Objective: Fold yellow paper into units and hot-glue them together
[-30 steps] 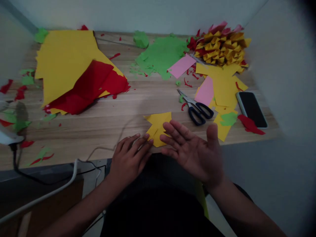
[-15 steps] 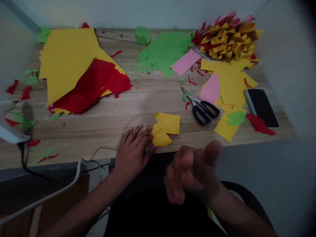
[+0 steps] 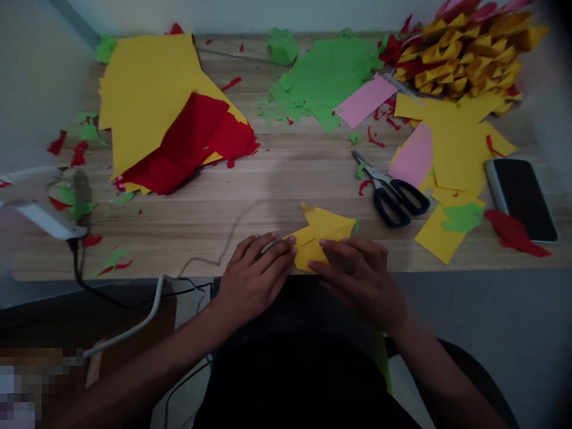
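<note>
- Through the head camera I see a dim room, a pale wall [image 3: 232, 15] and a wood-grain desk [image 3: 223, 217].
- My yellow paper piece [image 3: 330, 223] lies at the desk's near edge, between both hands.
- Left hand [image 3: 257, 277]: fingers loosely bent and unclenched, their tips resting on the piece's left side.
- Right hand [image 3: 366, 283]: fingers curled, 2 fingertips touching the piece; I cannot tell whether they grip it.
- Scissors [image 3: 386, 182] with dark handles lie near my right hand.
- Farther right, a red scrap [image 3: 513, 232] overlaps a phone [image 3: 522, 199].
- Far left, red paper [image 3: 192, 143] covers part of the large yellow sheets [image 3: 143, 95].
- Far right, I see folded yellow paper pieces [image 3: 465, 56] bunched together.
</note>
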{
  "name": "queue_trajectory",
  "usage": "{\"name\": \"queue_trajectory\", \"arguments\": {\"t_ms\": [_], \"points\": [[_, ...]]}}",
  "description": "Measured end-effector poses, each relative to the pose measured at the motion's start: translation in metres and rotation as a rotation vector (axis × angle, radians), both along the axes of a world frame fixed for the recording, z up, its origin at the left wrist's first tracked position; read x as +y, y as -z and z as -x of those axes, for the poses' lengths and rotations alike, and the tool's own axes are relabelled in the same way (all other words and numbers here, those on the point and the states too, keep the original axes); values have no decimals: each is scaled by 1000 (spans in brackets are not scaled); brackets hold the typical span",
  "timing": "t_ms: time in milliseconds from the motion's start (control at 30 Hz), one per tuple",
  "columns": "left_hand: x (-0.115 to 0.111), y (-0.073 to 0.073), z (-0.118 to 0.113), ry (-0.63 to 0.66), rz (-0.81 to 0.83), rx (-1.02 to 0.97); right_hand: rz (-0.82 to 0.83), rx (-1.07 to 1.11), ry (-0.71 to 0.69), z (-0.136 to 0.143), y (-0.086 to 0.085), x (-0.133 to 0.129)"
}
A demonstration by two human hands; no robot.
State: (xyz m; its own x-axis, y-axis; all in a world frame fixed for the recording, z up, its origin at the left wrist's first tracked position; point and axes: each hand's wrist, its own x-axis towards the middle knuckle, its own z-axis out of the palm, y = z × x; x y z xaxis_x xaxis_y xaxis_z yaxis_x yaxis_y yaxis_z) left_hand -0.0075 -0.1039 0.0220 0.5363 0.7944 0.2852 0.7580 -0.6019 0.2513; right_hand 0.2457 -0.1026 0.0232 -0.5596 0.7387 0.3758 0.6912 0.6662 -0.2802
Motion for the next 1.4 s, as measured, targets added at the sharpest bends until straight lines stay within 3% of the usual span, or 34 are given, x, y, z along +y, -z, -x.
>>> {"name": "queue_trajectory", "arguments": {"t_ms": [133,300,567,700,833,1400], "points": [[3,-3,0,0,64,-59,-35,0,2,5,5,7],[9,-5,-8,-101,98,-188,-44,-32,-107,7,2,15],[9,-5,-7,-99,189,-207,12,-46,-232,12,0,20],[9,-8,-3,-76,214,-207,170,53,-106,24,-1,25],[8,-8,1,-18,246,-199,228,96,33,32,0,30],[-6,-2,12,105,162,52,335,106,184,41,-1,31]]}}
